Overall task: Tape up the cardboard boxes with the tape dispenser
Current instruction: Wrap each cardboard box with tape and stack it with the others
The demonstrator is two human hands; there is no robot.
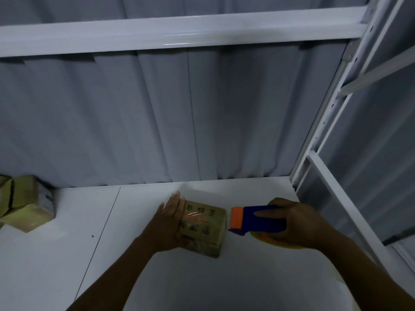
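A small brown cardboard box (203,230) with dark printed characters lies on the white shelf surface (157,277). A strip of clear tape shines across its top. My left hand (167,223) presses flat against the box's left side, fingers straight. My right hand (298,223) grips a blue tape dispenser (258,221) with an orange front end, held just right of the box's right edge. A yellowish tape roll peeks out beneath the dispenser.
Several more cardboard boxes (24,205) are piled at the far left of the shelf. Grey curtain fabric (179,120) hangs behind. A white metal rack frame (325,131) rises on the right, and a white beam (179,34) crosses overhead.
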